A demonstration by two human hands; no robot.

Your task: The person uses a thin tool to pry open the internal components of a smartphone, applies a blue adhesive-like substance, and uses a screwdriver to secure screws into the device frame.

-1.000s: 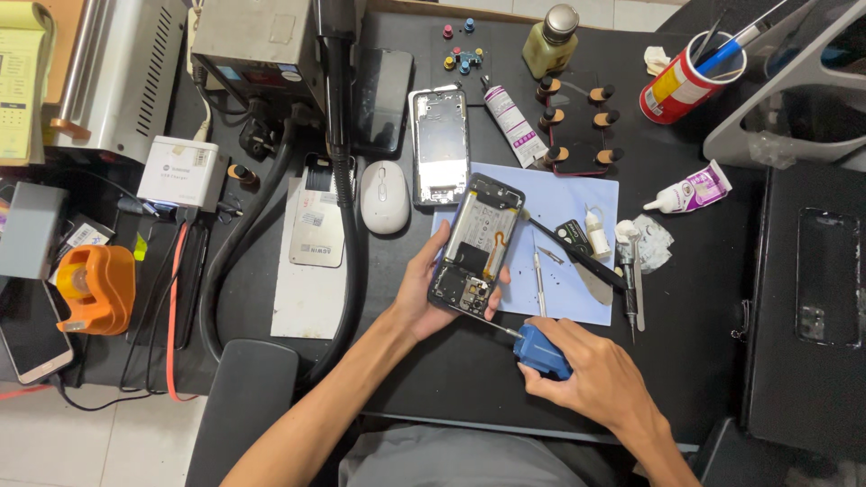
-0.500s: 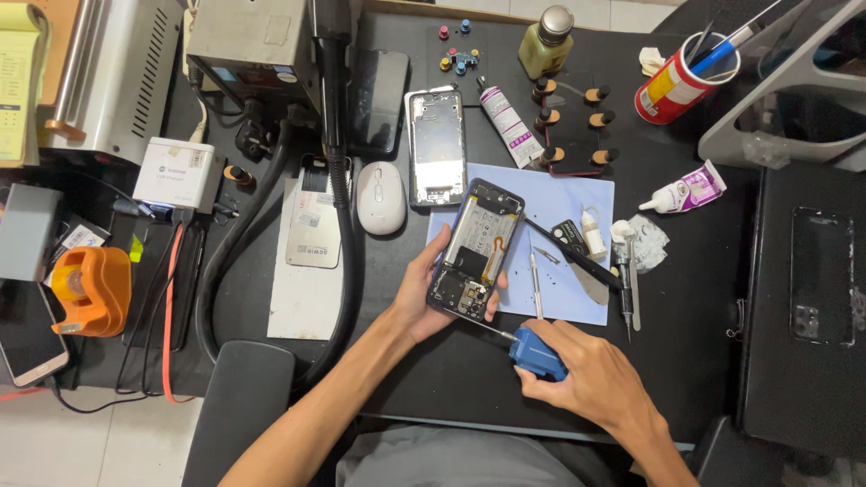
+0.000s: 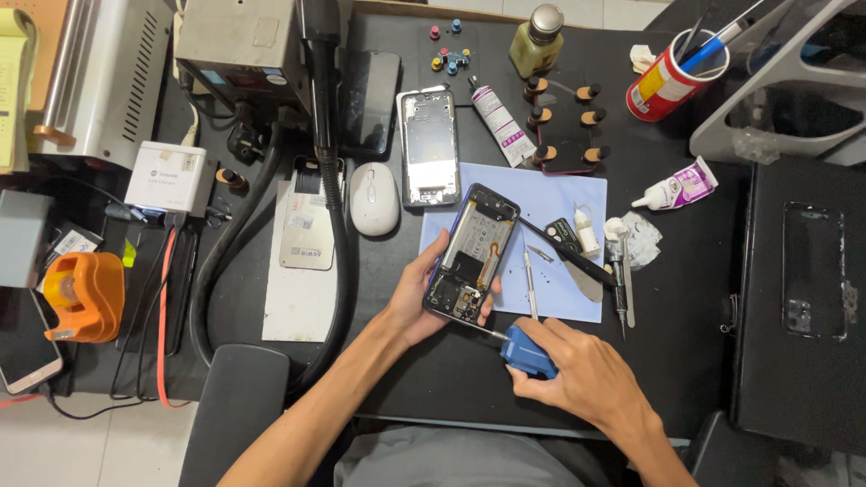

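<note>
Bench (image 3: 451,379) was a black work surface, crowded, seen from above; pale tiled floor showed along its near-left edge. A grey metal machine (image 3: 239,41) stood at the far-left corner, thick black hoses running from it toward the near edge. An orange tape dispenser (image 3: 86,293) sat at the left edge. A white mouse (image 3: 373,198) lay mid-bench, just beside a bare phone frame (image 3: 429,147). A red cup of tools (image 3: 665,83) stood toward the far-right corner, a white glue tube (image 3: 678,188) nearer in. A black panel with a phone back (image 3: 814,271) lay at the right edge.

A light-blue mat (image 3: 559,194) lay at the bench centre. Tweezers (image 3: 530,284) and 1 small dropper bottle (image 3: 586,230) rested on it.

Left hand (image 3: 424,293) wrapped around the opened phone (image 3: 474,254), fingers curled at its left side, thumb pressed on the lower right edge; phone was held tilted over the mat's near-left corner, insides facing up. Right hand (image 3: 577,374) was closed around a blue-handled screwdriver (image 3: 528,352), near the bench's near edge; its thin metal tip touched the phone's lower end.

Against 0.5 s earlier: the phone, both hands and the screwdriver kept the same places and grips. No visible shift among the things on the bench.
</note>
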